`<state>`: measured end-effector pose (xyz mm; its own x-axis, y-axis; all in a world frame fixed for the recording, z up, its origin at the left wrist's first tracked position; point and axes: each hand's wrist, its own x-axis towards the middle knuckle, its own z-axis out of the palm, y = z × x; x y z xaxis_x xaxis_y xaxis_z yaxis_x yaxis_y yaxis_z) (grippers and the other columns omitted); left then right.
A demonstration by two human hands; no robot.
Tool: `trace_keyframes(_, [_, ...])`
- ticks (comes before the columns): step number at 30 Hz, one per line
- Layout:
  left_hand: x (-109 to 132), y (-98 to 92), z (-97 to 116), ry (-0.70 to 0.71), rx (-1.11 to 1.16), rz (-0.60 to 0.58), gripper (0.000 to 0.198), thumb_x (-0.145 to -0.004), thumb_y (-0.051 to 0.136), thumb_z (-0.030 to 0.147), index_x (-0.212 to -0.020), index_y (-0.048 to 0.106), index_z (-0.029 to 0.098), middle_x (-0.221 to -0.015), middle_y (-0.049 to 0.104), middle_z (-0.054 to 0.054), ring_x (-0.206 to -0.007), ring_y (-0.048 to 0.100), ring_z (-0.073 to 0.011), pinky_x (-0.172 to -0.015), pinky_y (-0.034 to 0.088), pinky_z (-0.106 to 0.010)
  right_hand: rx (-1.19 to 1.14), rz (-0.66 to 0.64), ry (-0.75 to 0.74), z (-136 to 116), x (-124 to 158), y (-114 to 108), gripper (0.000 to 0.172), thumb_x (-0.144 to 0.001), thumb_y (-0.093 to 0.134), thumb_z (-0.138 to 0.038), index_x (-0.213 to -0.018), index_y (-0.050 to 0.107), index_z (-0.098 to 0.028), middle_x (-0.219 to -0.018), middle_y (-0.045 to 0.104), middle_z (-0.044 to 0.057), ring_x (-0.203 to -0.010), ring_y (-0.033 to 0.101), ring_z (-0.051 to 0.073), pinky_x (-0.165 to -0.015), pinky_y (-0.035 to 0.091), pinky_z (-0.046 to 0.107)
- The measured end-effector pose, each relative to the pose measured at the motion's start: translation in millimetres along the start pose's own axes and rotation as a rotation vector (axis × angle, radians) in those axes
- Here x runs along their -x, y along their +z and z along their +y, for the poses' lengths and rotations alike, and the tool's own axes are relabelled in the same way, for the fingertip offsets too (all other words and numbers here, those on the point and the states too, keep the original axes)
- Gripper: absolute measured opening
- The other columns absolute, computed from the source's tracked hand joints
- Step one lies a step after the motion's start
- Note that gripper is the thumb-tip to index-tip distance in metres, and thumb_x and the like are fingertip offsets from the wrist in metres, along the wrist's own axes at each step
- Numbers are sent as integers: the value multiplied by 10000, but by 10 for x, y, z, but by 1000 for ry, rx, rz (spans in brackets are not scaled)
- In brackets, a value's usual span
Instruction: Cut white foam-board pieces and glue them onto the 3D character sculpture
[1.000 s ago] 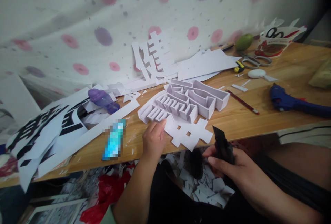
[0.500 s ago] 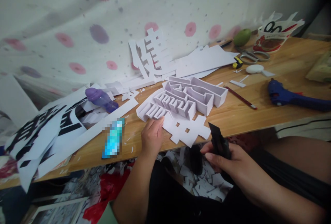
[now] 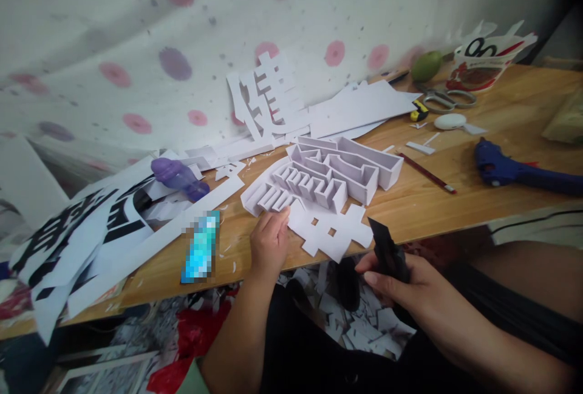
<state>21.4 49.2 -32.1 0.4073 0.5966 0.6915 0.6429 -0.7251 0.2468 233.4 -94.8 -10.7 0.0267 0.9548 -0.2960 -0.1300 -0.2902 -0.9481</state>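
Observation:
A white foam-board character [image 3: 330, 228] with raised walls lies at the table's front edge, its lower flat part bare and pierced by small square holes. My left hand [image 3: 269, 241] is closed at its near left edge, thumb on top; the curled fingers are partly hidden. Over the front edge, to the right of the board, my right hand [image 3: 412, 281] grips a black utility knife [image 3: 389, 251]. The broad dark blade points up and left, apart from the board.
Right of the character lie a pencil [image 3: 427, 173], a blue glue gun [image 3: 514, 169], scissors [image 3: 449, 100] and a tub [image 3: 478, 71]. To the left are a purple bottle [image 3: 180, 180], printed sheets [image 3: 91, 224] and a long white strip [image 3: 155, 248]. Another cut character [image 3: 264, 99] leans behind.

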Motion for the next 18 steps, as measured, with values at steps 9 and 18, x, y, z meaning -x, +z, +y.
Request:
trace_keyframes(9, [16, 21, -14, 15, -14, 10, 242, -884, 502, 158, -1078, 646, 172, -809, 646, -49, -757, 609, -146, -707, 505, -266, 41, 45, 28, -47, 21, 7, 283, -681, 651, -417, -811, 656, -165, -648, 546, -1, -577, 476, 128, -534, 380, 246])
trace_keyframes(18, [24, 24, -24, -11, -18, 12, 232, -885, 502, 178, -1061, 653, 188, -814, 649, -46, -774, 614, -155, -725, 510, -283, 56, 73, -1, -48, 31, 8, 281, -678, 659, -429, -794, 673, -173, -634, 554, 4, -575, 487, 137, -533, 390, 251])
